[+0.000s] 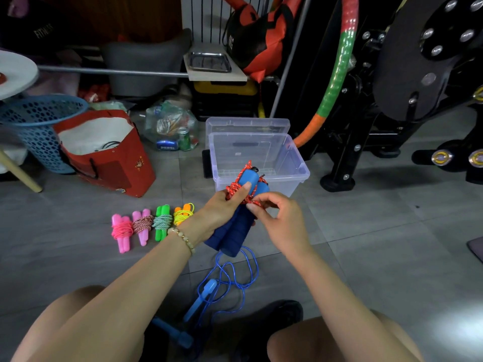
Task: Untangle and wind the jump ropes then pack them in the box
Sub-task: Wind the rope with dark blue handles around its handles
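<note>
My left hand point(222, 212) grips a pair of dark blue foam handles point(236, 231) with a red cord point(236, 188) wound round their upper part. My right hand point(277, 218) pinches the red cord's end beside the handles. Just beyond stands the clear plastic box point(295, 163), with nothing in it that I can see, and its lid point(247, 124) leans behind. Several wound ropes lie in a row on the floor to the left: a pink one point(121, 231), a pink one with striped cord point(143, 224), a green one point(162, 221) and an orange one point(183, 214). A loose blue rope point(227, 279) lies between my knees.
A red bag point(117, 168) and a blue mesh basket point(39, 121) stand at the left. A clear bag of cans point(172, 129) sits behind the wound ropes. Black gym equipment point(392, 100) and a striped hoop point(337, 74) fill the right side. Grey floor tiles lie all around.
</note>
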The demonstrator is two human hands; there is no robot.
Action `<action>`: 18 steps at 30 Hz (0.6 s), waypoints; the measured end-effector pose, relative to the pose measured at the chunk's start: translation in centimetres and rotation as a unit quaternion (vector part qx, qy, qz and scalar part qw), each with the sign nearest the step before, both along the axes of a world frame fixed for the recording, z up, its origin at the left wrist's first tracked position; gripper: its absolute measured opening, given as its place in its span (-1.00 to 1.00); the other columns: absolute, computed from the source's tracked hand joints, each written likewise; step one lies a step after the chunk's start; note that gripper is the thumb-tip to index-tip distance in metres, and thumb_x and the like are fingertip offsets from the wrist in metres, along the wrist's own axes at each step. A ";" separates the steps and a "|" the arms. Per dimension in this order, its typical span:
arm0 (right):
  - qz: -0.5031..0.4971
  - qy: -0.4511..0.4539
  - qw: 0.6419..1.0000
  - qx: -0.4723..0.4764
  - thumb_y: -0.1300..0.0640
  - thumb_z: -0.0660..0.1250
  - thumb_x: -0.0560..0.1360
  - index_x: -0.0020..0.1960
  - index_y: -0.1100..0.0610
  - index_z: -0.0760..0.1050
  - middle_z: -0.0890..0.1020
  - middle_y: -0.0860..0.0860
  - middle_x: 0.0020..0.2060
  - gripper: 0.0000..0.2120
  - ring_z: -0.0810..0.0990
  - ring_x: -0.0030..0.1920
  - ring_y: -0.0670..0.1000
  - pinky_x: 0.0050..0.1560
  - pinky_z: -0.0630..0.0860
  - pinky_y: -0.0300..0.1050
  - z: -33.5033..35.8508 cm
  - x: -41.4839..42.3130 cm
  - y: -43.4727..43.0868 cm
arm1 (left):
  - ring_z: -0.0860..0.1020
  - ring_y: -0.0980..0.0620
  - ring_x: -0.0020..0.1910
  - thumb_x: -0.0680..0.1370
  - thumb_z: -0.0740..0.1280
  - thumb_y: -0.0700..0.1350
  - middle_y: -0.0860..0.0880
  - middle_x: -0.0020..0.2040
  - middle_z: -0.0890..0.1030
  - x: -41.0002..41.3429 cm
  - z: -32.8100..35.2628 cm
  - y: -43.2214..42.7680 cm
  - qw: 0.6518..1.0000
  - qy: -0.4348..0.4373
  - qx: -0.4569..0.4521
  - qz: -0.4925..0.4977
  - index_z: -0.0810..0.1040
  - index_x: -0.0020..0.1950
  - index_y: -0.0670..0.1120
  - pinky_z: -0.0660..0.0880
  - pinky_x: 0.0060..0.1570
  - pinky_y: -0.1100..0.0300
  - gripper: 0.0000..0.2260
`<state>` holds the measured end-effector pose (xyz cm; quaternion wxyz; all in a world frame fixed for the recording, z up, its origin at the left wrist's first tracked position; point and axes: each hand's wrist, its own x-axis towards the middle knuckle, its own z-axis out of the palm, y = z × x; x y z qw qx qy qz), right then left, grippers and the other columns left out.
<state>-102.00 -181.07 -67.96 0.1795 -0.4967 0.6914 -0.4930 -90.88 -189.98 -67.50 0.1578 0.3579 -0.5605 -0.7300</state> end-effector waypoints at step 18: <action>0.006 -0.211 0.977 0.026 0.30 0.33 0.50 -0.14 0.11 0.56 0.59 0.01 -0.32 -0.88 0.52 -0.34 -0.19 -0.20 0.48 -0.35 0.8 -0.8 -0.1 | 0.64 -0.03 -0.32 0.57 0.23 0.10 -0.17 -0.21 0.66 0.0 0.6 0.7 0.998 0.008 -0.039 0.040 0.55 0.02 -0.18 0.62 -0.31 0.18 -0.66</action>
